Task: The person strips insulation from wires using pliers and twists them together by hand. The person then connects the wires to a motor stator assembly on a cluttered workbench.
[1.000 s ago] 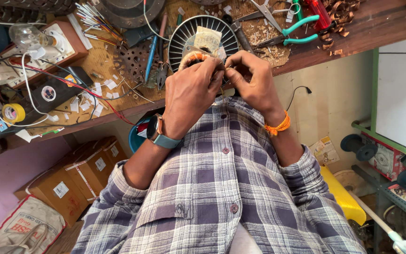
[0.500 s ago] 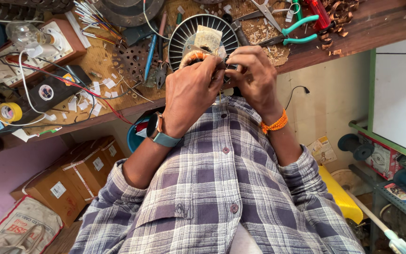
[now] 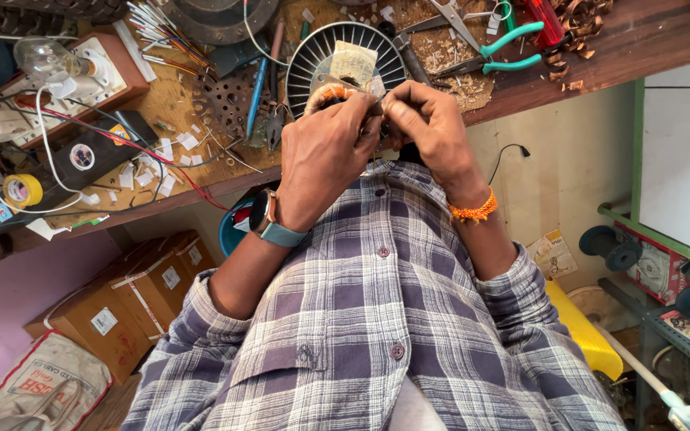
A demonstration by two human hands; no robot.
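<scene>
1. Cluttered wooden bench [image 3: 193, 108], far side cut off by the frame's top edge.
2. Left hand [image 3: 325, 156] and right hand [image 3: 429, 120], pinched together on a copper coil [image 3: 327, 94]; fingertips overlap, exact grip indistinct.
3. Coil lies against a ribbed round motor housing [image 3: 313, 56], mostly hidden by both hands.

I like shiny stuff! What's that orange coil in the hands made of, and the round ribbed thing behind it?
The coil, pinched between left hand and right hand, looks like thin copper wire: orange-brown, glossy, wound in fine strands. The ribbed disc looks like metal, probably steel or aluminium: pale grey slats with a dull shine around a dark centre. I can't tell which metal.
</scene>
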